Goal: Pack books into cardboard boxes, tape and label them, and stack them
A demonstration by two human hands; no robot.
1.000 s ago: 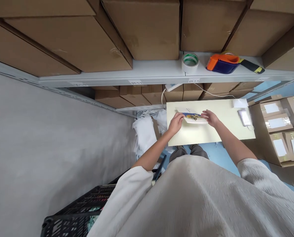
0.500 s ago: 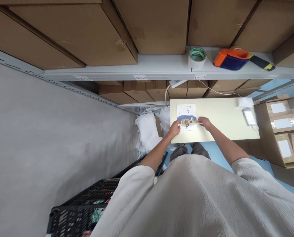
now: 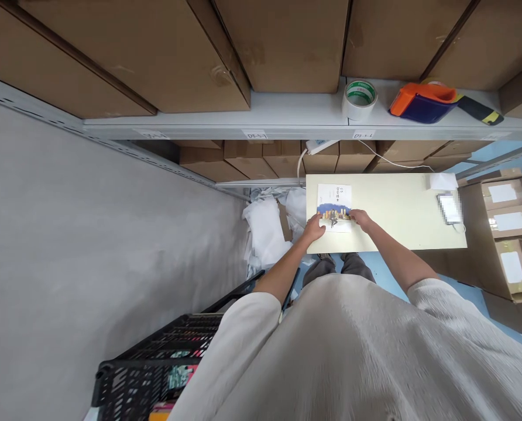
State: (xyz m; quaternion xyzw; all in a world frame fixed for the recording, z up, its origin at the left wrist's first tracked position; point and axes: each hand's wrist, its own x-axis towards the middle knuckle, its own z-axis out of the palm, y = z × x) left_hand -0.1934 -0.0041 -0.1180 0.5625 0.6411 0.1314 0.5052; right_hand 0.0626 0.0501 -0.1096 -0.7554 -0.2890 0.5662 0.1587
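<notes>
A book (image 3: 333,196) with a white cover, dark vertical lettering and a blue and yellow city picture lies at the left end of the pale yellow table (image 3: 397,216). My left hand (image 3: 315,227) is closed on its left edge, with the thumb over the cover. At the right edge of the book, the fingers of my right hand (image 3: 360,218) are drawn together and grip it. Both hands are low over the tabletop.
A phone (image 3: 449,209) and a white paper stack (image 3: 442,181) sit at the table's right end. Above stands a shelf (image 3: 287,117) bearing cartons, a tape roll (image 3: 360,100) and a tape dispenser (image 3: 423,103). A black crate (image 3: 133,386) is at lower left, beside white bags (image 3: 265,228).
My right hand has moved in from beside the book to its right edge. My left hand still holds the left edge. The view has shifted slightly.
</notes>
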